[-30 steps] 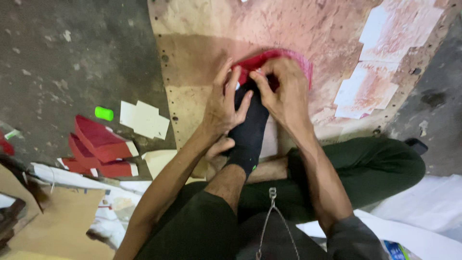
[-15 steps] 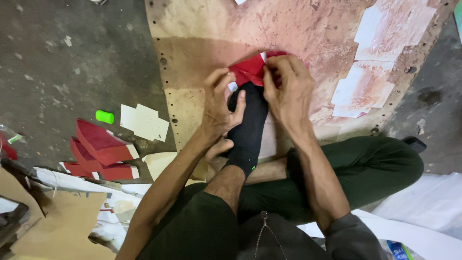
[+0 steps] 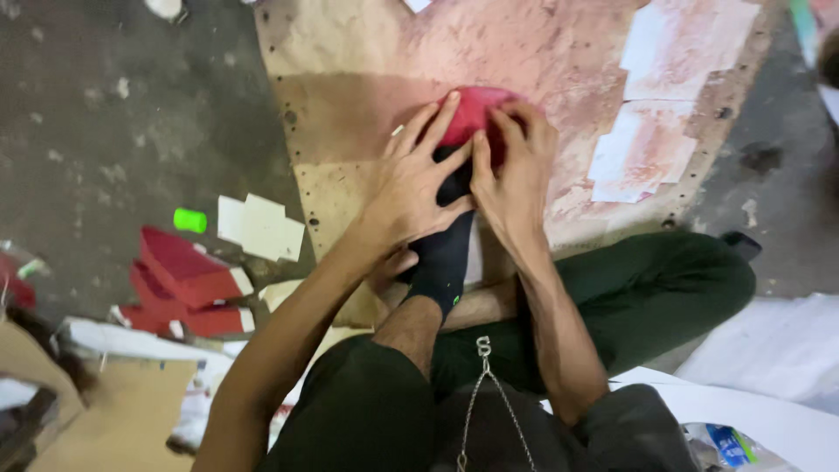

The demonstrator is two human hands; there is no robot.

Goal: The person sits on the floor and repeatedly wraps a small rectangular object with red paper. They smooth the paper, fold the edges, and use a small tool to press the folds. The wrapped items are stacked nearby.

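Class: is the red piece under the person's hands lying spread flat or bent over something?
Bent: the red piece curves over the black-socked foot, pressed by the left hand and right hand.

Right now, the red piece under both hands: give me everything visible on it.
The red piece looks like thin, soft sheet material, pinkish red, with a rounded top edge. Only its upper part shows; the rest is hidden by the left hand and right hand, whose fingers press on it from both sides. It sits over the toe of the black sock on the person's foot, above the stained wooden board. Its full shape cannot be told.
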